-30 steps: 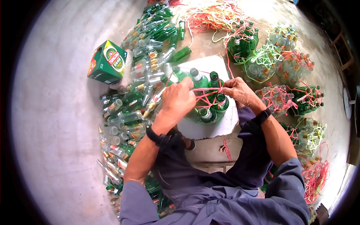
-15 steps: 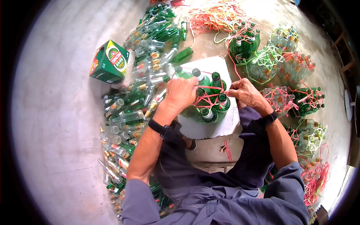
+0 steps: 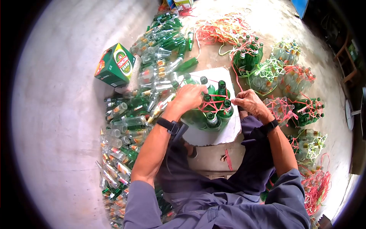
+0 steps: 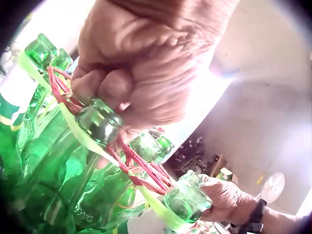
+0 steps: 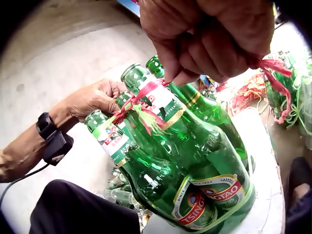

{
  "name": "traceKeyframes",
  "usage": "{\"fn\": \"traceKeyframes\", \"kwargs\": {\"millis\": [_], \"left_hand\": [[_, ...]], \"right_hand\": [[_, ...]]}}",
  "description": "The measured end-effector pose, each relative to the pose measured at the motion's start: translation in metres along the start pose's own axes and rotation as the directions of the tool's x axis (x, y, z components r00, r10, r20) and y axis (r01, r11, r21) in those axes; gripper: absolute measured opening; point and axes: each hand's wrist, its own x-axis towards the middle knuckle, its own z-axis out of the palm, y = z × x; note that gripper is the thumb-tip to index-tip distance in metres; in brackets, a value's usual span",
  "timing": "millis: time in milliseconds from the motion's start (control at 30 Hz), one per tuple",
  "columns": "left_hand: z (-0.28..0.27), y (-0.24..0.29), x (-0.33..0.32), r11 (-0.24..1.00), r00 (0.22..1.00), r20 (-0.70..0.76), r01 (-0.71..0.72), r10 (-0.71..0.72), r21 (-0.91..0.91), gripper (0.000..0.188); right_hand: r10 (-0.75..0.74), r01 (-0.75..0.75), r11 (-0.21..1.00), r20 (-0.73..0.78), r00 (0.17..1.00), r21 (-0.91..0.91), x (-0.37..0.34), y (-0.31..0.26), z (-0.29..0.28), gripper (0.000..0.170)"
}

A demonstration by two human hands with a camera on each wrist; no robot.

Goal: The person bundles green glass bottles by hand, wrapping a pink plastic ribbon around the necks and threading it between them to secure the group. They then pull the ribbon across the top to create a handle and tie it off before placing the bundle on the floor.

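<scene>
- The green Tsingtao bottles (image 3: pixel 212 121) stand upright, close together, at the centre of the frame, with red plastic twine (image 5: pixel 279 92) laced among their necks.
- The right hand (image 3: pixel 253 104) pinches the twine just beside the necks, fingers curled in, a loose end hanging from the fist.
- The left hand (image 3: pixel 189 98) has its fingers curled at the far-left necks and seems to pinch the twine there; the exact contact is hidden.
- Drawing the strand smoothly and level, against a steady left hand, should suit; a sharp upward tug could slip it over a lip or tilt a bottle.
- Beneath the bottles is a white board (image 3: pixel 233 122) with a ragged near edge.
- On the concrete floor (image 3: pixel 68 114), loose bottles (image 3: pixel 126 122) lie piled down the left of the pale board, near a green Tsingtao box (image 3: pixel 116 65).
- Tangled twine (image 3: pixel 223 28) lies at upper centre; laced bottle bundles (image 3: pixel 265 76) line the right.
</scene>
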Motion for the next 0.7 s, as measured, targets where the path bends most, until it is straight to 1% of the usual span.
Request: {"fn": "traceKeyframes", "kwargs": {"millis": [33,67,100,133,200,233,267,300,333,367,400,433,467,533,567,600,633,667,700], "left_hand": [[-0.002,0.000,0.000,1.000,1.000,-0.006,-0.002,0.002,-0.001,0.027],[-0.005,-0.001,0.000,0.999,0.999,0.022,-0.030,0.031,-0.039,0.027],[-0.006,-0.001,-0.001,0.995,0.997,0.050,-0.056,0.060,-0.078,0.027],[-0.008,-0.002,-0.003,0.995,0.997,0.045,-0.055,0.058,-0.079,0.027],[-0.011,-0.002,-0.008,0.965,0.998,0.068,0.016,0.002,-0.262,0.026],[-0.010,0.001,-0.012,0.965,0.998,0.062,0.015,0.001,-0.263,0.026],[-0.005,0.007,-0.018,0.979,0.999,-0.050,0.009,-0.020,-0.204,0.034],[0.000,0.015,-0.025,0.989,0.987,-0.160,0.010,-0.033,-0.145,0.042],[0.004,0.027,-0.032,0.989,0.987,-0.159,0.008,-0.032,-0.148,0.042],[0.008,0.040,-0.041,1.000,0.952,-0.307,0.014,-0.017,-0.012,0.056],[0.010,0.055,-0.050,0.992,0.895,-0.446,0.041,0.018,0.123,0.069],[0.009,0.070,-0.057,0.991,0.930,-0.363,0.097,-0.057,0.092,0.092],[0.019,0.074,-0.060,0.991,0.928,-0.367,0.101,-0.061,0.090,0.092],[0.047,0.073,-0.062,0.990,0.891,-0.443,0.133,-0.098,0.048,0.097],[0.060,0.071,-0.062,0.987,0.867,-0.493,0.134,-0.074,0.088,0.098],[0.064,0.073,-0.061,0.987,0.866,-0.495,0.134,-0.075,0.086,0.098],[0.068,0.075,-0.061,0.984,0.839,-0.540,0.149,-0.075,0.094,0.097],[0.071,0.076,-0.060,0.981,0.810,-0.582,0.164,-0.074,0.102,0.095],[0.073,0.078,-0.058,0.982,0.810,-0.582,0.162,-0.074,0.101,0.095]], "right_hand": [[0.038,-0.037,0.999,-0.010,0.999,0.024,0.001,0.003,0.001,0.036],[0.076,-0.075,0.996,-0.017,0.997,0.049,0.002,0.005,0.001,0.037],[0.074,-0.073,0.996,-0.016,0.997,0.045,0.002,0.007,-0.002,0.037],[0.081,-0.081,0.997,-0.014,0.997,0.006,0.001,0.009,-0.007,0.037],[0.084,-0.085,0.996,-0.013,0.996,-0.037,0.000,0.006,-0.011,0.038],[0.102,-0.102,0.994,-0.017,0.995,-0.026,-0.004,0.000,-0.014,0.038],[0.121,-0.121,0.993,-0.022,0.992,-0.014,-0.007,-0.004,-0.015,0.039],[0.066,-0.067,0.997,-0.046,0.997,-0.025,-0.008,-0.002,-0.014,0.037],[0.069,-0.071,0.997,-0.048,0.996,-0.027,-0.009,-0.004,-0.014,0.037],[0.053,-0.054,0.998,-0.056,0.997,-0.025,-0.010,-0.007,-0.013,0.037],[0.034,-0.035,0.999,-0.064,0.997,-0.024,-0.010,-0.009,-0.013,0.036],[0.056,-0.058,0.998,-0.060,0.997,-0.034,-0.010,-0.009,-0.013,0.036],[0.054,-0.056,0.998,-0.056,0.997,-0.039,-0.010,-0.009,-0.014,0.036],[0.034,-0.040,0.993,-0.059,0.998,-0.109,-0.011,-0.009,-0.013,0.037],[0.033,-0.039,0.993,-0.057,0.998,-0.111,-0.013,-0.009,-0.011,0.037],[0.054,-0.059,0.996,-0.071,0.996,-0.068,-0.014,-0.008,-0.009,0.037],[0.075,-0.078,0.997,-0.085,0.994,-0.026,-0.014,-0.008,-0.008,0.037],[0.076,-0.078,0.997,-0.086,0.993,-0.027,-0.014,-0.005,-0.009,0.037],[0.064,-0.067,0.997,-0.073,0.995,-0.041,-0.014,-0.003,-0.010,0.037]]}}
